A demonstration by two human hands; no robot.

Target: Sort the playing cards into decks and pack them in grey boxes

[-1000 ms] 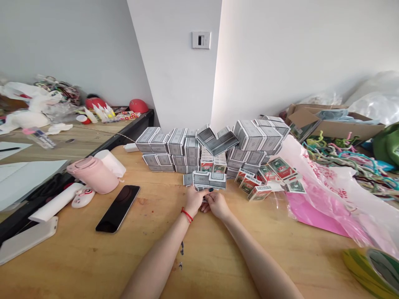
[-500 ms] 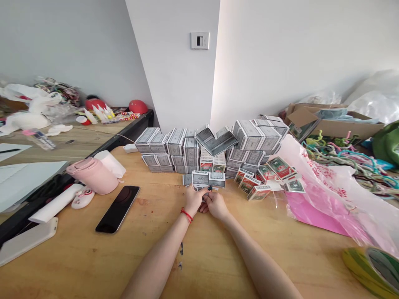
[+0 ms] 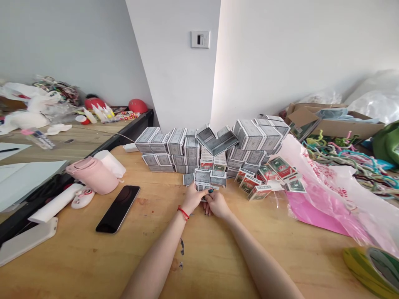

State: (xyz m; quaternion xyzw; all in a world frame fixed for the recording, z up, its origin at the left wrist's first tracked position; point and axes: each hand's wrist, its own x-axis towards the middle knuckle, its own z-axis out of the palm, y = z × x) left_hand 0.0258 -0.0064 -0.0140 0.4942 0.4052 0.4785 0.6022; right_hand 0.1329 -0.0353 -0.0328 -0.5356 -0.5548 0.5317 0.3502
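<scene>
My left hand [image 3: 192, 198], with a red string at the wrist, and my right hand [image 3: 216, 203] meet at the middle of the wooden table [image 3: 218, 257]. Both are closed on a small bundle of grey patterned card boxes [image 3: 209, 178] that sits just in front of them. Behind it rises a big stack of the same grey boxes [image 3: 215, 147]. A few loose red-and-green card boxes [image 3: 264, 178] lie to the right.
A black phone [image 3: 118, 208], a pink bottle [image 3: 92, 174] and white items lie to the left. A pink plastic bag [image 3: 327, 195] spreads to the right, with coloured cords [image 3: 343, 160] and a cardboard box [image 3: 330, 122] behind it. A second cluttered table [image 3: 46, 137] stands far left.
The bundle has shifted slightly away from me toward the big stack, and both hands have followed it. My left wrist has turned a little.
</scene>
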